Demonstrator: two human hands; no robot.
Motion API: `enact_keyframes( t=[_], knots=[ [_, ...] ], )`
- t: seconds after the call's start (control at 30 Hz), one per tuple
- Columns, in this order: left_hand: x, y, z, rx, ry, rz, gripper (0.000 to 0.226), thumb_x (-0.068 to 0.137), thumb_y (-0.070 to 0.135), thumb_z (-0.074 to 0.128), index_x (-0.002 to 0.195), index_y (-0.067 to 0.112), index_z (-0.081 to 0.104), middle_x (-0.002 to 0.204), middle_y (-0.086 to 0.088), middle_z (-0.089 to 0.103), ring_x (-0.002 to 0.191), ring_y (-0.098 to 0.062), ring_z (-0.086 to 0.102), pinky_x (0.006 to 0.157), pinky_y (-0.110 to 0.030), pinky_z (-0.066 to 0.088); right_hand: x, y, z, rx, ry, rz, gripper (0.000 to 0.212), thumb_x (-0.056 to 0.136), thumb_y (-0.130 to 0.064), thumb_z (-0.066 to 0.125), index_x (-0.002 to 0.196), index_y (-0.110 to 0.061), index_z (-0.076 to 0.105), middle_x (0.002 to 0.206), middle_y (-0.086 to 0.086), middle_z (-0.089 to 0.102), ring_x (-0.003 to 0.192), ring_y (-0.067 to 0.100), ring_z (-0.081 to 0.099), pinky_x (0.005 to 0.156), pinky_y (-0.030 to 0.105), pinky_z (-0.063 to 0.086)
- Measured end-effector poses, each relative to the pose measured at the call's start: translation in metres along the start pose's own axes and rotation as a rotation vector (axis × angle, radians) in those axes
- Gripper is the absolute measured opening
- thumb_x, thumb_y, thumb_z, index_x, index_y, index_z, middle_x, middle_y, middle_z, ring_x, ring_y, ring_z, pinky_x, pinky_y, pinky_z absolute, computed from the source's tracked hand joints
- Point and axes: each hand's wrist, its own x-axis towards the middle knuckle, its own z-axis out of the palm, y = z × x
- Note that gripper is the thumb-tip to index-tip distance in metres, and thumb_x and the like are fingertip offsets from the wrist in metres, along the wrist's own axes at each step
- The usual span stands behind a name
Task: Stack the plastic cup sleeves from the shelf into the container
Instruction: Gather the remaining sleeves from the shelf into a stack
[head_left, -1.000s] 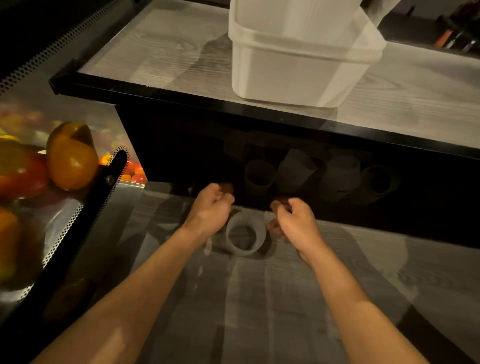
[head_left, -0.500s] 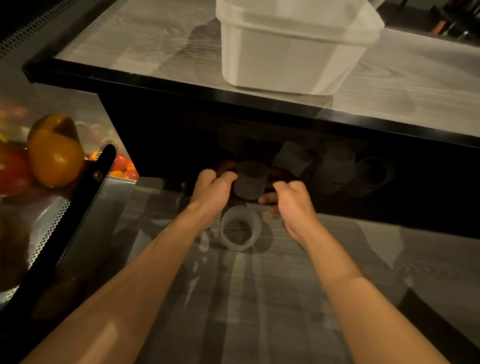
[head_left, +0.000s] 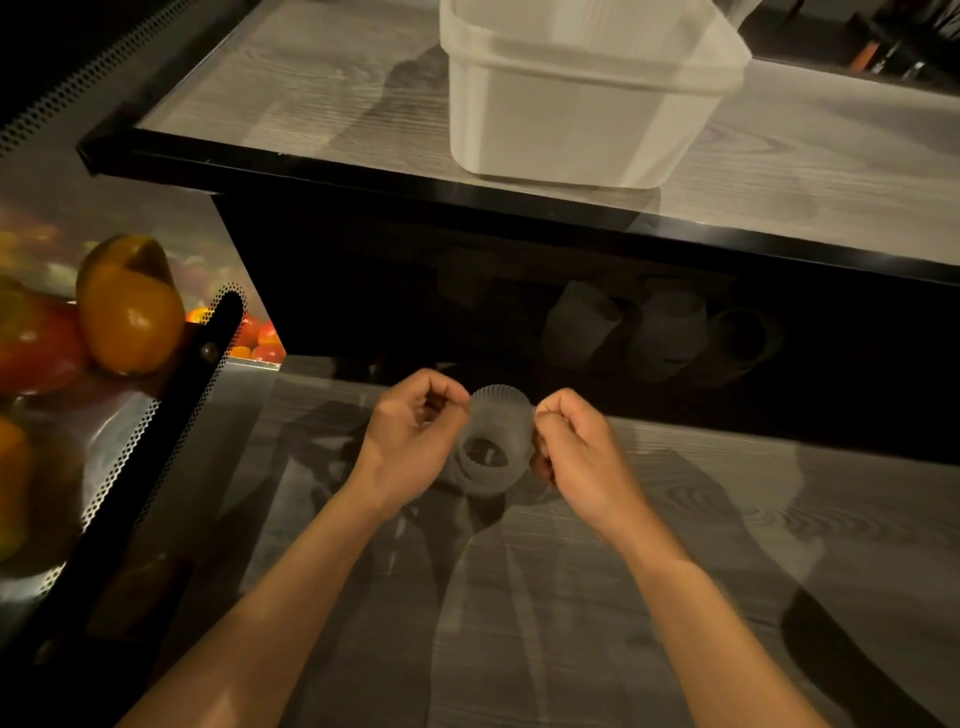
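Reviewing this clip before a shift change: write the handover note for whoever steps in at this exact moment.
Left hand and right hand: each pinches a side of a ribbed cup sleeve, held between them over the lower shelf.
It seems to sit in or on a second sleeve; the join is unclear.
At least three more sleeves lie in the dark recess behind.
The white container stands on the upper surface; its inside is hidden.
Left: carry these up, then fetch the rest.

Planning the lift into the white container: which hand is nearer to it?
Left, slightly. The left hand sits below the white container, just off its left side; the right hand is a little lower. Both pinch the cup sleeve between them.
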Motion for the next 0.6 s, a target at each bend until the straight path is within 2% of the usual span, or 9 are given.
enact_keyframes(
  t=[0.1,0.17,0.27,0.4,0.47,0.53,0.6],
  knots=[
    [0.000,-0.006,0.000,0.004,0.054,-0.006,0.013,0.094,0.005,0.065,0.092,0.018,0.067,0.087,-0.004,0.068,0.073,-0.002,0.061,0.065,-0.018,0.052,0.000,0.004,0.000,-0.112,-0.004,-0.009,0.022,0.105,-0.023,0.047,0.086,-0.015,0.056,0.079,0.011,0.059,0.071,0.030,0.056,0.064,0.048,0.047],
    [0.001,-0.007,-0.001,0.008,0.084,0.028,0.014,0.093,0.004,0.065,0.090,0.018,0.068,0.087,-0.004,0.068,0.076,-0.006,0.064,0.068,-0.019,0.054,0.001,0.005,0.001,-0.118,-0.008,-0.011,0.021,0.105,-0.022,0.048,0.088,-0.015,0.057,0.087,0.017,0.064,0.078,0.035,0.061,0.066,0.050,0.050],
    [0.003,-0.011,-0.002,0.030,0.105,0.062,0.018,0.093,0.004,0.066,0.089,0.021,0.067,0.087,0.001,0.069,0.082,-0.011,0.067,0.074,-0.022,0.057,0.003,0.006,0.003,-0.170,-0.025,-0.015,0.016,0.104,-0.020,0.052,0.090,-0.016,0.060,0.087,0.012,0.067,0.080,0.028,0.066,0.066,0.040,0.051],
    [0.005,-0.020,-0.002,0.092,0.092,0.049,0.016,0.092,0.007,0.067,0.091,0.023,0.067,0.092,0.002,0.071,0.089,-0.012,0.069,0.081,-0.031,0.060,0.005,0.008,-0.001,-0.399,-0.062,-0.027,0.008,0.099,-0.014,0.059,0.093,-0.019,0.061,0.083,0.000,0.065,0.074,0.009,0.063,0.067,0.028,0.054],
    [0.006,-0.021,-0.003,0.094,0.102,0.035,0.013,0.093,0.009,0.067,0.093,0.022,0.067,0.094,0.005,0.070,0.091,-0.009,0.068,0.080,-0.028,0.058,0.010,0.010,-0.003,-0.492,-0.013,0.009,0.009,0.097,-0.016,0.062,0.089,-0.022,0.061,0.079,-0.001,0.066,0.074,0.013,0.065,0.068,0.036,0.058],
    [0.012,-0.020,-0.006,0.074,0.167,-0.006,0.010,0.096,0.011,0.064,0.098,0.021,0.068,0.095,0.004,0.068,0.089,-0.008,0.066,0.076,-0.021,0.054,0.017,0.009,-0.005,-0.478,0.041,0.035,0.010,0.095,-0.018,0.063,0.086,-0.022,0.063,0.073,0.001,0.068,0.071,0.018,0.068,0.067,0.045,0.059],
    [0.023,-0.016,-0.007,0.042,0.221,-0.049,0.008,0.098,0.014,0.061,0.101,0.019,0.067,0.093,0.002,0.068,0.083,-0.009,0.064,0.072,-0.021,0.053,0.024,0.003,-0.005,-0.408,0.051,0.040,0.008,0.097,-0.018,0.062,0.091,-0.022,0.066,0.075,0.000,0.070,0.072,0.017,0.070,0.067,0.041,0.059]
  ],
)
